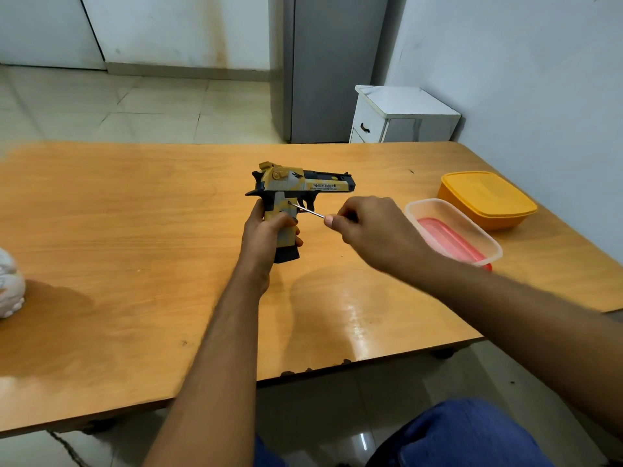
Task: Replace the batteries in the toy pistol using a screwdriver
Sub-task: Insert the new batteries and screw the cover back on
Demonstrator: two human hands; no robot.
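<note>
A yellow, grey and black toy pistol (pixel 303 186) stands upright above the wooden table (pixel 135 230), barrel pointing right. My left hand (pixel 266 235) is wrapped around its grip from the left. My right hand (pixel 371 230) holds a thin screwdriver (pixel 307 211); only its metal shaft shows, the handle is hidden in my fist. The shaft's tip touches the right side of the grip, just behind the trigger guard.
A clear plastic container (pixel 455 230) with a pink lid inside sits right of my right hand. Beyond it is an orange lidded box (pixel 487 198). A white object (pixel 10 284) lies at the table's left edge. A white cabinet (pixel 401 114) stands behind the table.
</note>
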